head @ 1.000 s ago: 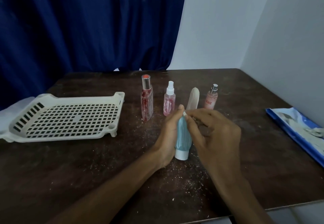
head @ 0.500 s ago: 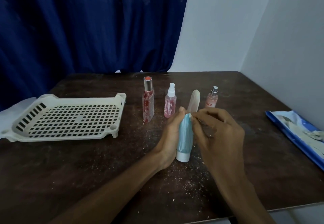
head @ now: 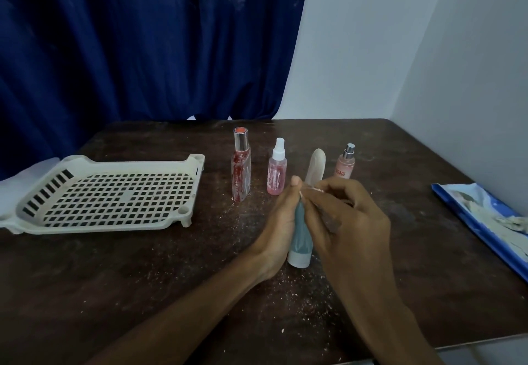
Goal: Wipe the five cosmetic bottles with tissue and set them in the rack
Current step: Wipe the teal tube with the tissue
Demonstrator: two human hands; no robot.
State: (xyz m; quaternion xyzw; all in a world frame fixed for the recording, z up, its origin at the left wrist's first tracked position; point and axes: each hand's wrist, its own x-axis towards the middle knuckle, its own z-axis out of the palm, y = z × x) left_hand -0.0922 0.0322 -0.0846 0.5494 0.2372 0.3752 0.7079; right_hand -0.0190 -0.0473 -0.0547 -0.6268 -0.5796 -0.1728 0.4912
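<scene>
The left hand (head: 278, 222) has its grip wrapped around the blue tube (head: 298, 236), which stands cap-down on the counter (head: 114, 279) with its long side pointing up and a little far. The right hand (head: 343, 222) pinches a small bit of tissue (head: 315, 190) shut against the top tip of the tube. The rack (head: 197, 164) sits well to the left with nothing in it, so I think the left hand, the nearer one, should carry the tube that way.
</scene>
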